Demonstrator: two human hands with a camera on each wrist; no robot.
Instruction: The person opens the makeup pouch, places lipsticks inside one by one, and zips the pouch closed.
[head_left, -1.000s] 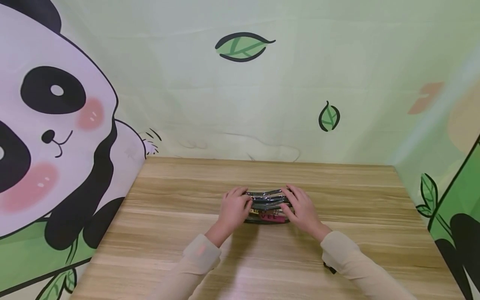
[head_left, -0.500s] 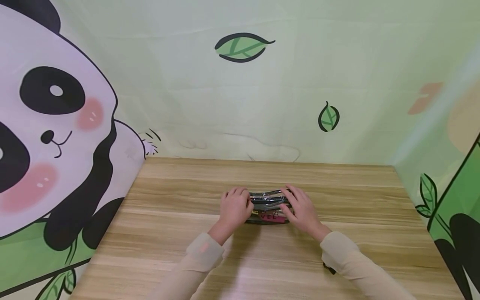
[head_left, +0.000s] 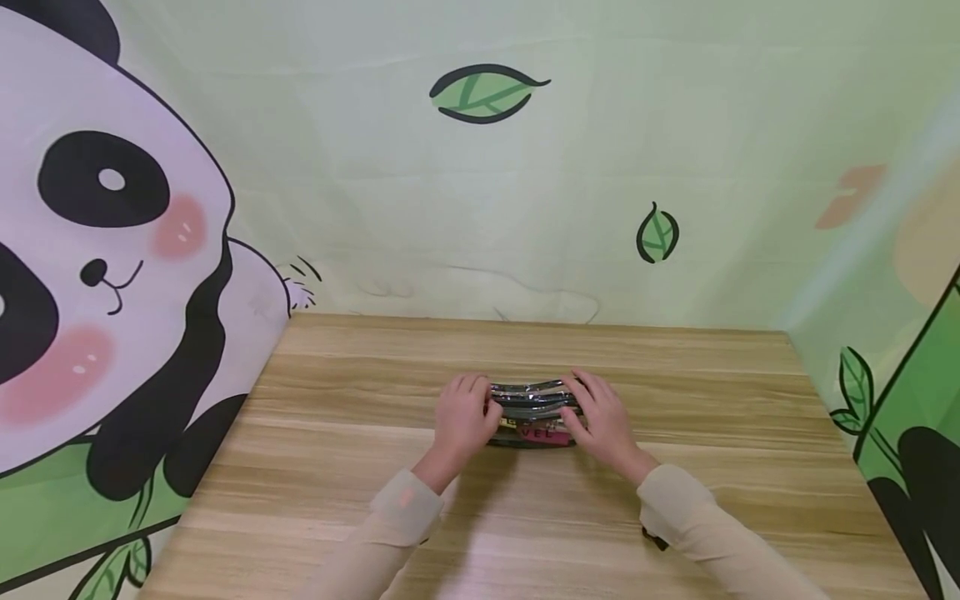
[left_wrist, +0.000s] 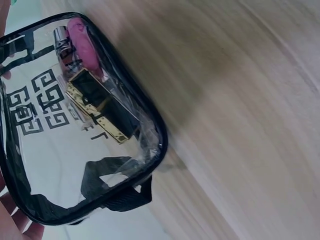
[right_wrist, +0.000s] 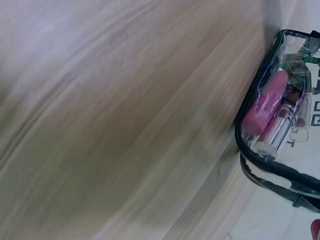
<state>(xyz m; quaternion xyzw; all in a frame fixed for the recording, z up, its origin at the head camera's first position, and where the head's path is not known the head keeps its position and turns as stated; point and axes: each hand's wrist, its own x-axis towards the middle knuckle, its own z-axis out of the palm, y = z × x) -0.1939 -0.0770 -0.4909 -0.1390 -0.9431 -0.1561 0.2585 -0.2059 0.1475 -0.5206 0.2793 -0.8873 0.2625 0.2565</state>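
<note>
A clear cosmetic bag with black trim stands upright on the table in the head view. My left hand grips its left end, thumb curled near the top edge. At the right end, my right hand holds the bag with thumb in front and fingers over the top. Through the plastic in the left wrist view I see a black-and-gold box and a pink tube. The right wrist view shows the pink tube beside a clear-ended, silvery cylinder. The zip is mostly hidden in the head view.
The wood-grain table extends around the bag on all sides. Behind it hangs a pale green backdrop with a panda and leaf prints. A small black object shows under the right cuff.
My left hand shifts slightly right along the bag's end, then back left, its fingers changing position at the top edge. The right hand and the bag stay nearly in place.
</note>
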